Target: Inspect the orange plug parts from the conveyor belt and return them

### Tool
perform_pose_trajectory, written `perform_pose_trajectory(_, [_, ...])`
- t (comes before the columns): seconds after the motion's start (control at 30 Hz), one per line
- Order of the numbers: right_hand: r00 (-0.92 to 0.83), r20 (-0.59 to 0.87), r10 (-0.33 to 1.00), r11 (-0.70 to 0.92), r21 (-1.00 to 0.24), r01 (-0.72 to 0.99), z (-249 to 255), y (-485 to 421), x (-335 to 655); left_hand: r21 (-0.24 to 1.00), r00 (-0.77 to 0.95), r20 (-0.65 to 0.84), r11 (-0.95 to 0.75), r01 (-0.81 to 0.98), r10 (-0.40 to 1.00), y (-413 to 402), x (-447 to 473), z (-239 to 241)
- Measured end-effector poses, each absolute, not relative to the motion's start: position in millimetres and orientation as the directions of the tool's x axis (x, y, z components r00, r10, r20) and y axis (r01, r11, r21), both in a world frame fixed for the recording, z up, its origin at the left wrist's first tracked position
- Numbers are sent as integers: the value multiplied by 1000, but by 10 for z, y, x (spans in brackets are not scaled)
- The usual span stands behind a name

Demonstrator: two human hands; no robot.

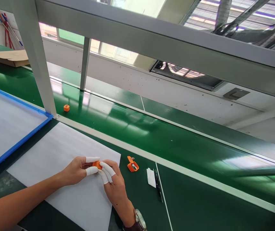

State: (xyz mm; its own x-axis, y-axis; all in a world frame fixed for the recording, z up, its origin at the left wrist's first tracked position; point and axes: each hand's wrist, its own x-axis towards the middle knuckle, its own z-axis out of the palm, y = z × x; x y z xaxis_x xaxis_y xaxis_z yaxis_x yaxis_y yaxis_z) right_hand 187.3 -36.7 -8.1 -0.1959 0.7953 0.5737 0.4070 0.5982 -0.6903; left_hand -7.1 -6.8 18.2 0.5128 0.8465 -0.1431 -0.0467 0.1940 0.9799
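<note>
Both of my hands meet over a white sheet (79, 199), fingertips covered in white finger cots. Between them is a small orange plug-adapter housing (97, 165). My left hand (77, 170) pinches it from the left side. The fingers of my right hand (113, 179) close on it from the right and partly cover it. To the right of the sheet lies a second orange housing (133, 165), its lid swung up and parts showing inside. Further off, another orange adapter (66, 107) with metal prongs sits on the green conveyor belt.
A white card (151, 177) and a thin black tool (158, 186), perhaps tweezers, lie right of the opened housing. On the left rests a blue-framed white tray (19, 118). A grey metal frame (35, 57) rises along the green belt (118, 112). Cardboard (9, 57) lies far left.
</note>
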Motion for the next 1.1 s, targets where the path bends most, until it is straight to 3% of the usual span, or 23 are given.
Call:
perform_pose_trajectory(0.1, [-186,455,871,491,-825,279,-69,-347,1886,983,473,-140,181,-43,870,-87,-70,180])
perform_pose_trajectory(0.2, [-176,245,953,264,-960,94,-39,-320,1920,984,443,-143,174,-29,885,-118,-56,183])
perform_pose_trajectory(0.33, [-257,65,964,75,-997,29,39,-307,1933,989,454,-131,145,5,881,-155,-39,165])
perform_pose_trajectory(0.63, [-190,152,970,159,-987,27,27,-306,1868,998,441,-58,46,37,896,-231,-19,129])
perform_pose_trajectory(0.83, [-157,161,974,172,-984,55,-31,-328,1872,990,415,-142,138,39,899,-176,-27,161])
perform_pose_trajectory(0.97, [-126,166,978,192,-956,223,-26,-308,1974,966,402,-238,260,-1,884,-97,-19,163])
perform_pose_trajectory(1.1, [-47,316,948,306,-857,414,-6,-250,2075,946,393,-274,320,-55,878,-58,0,179])
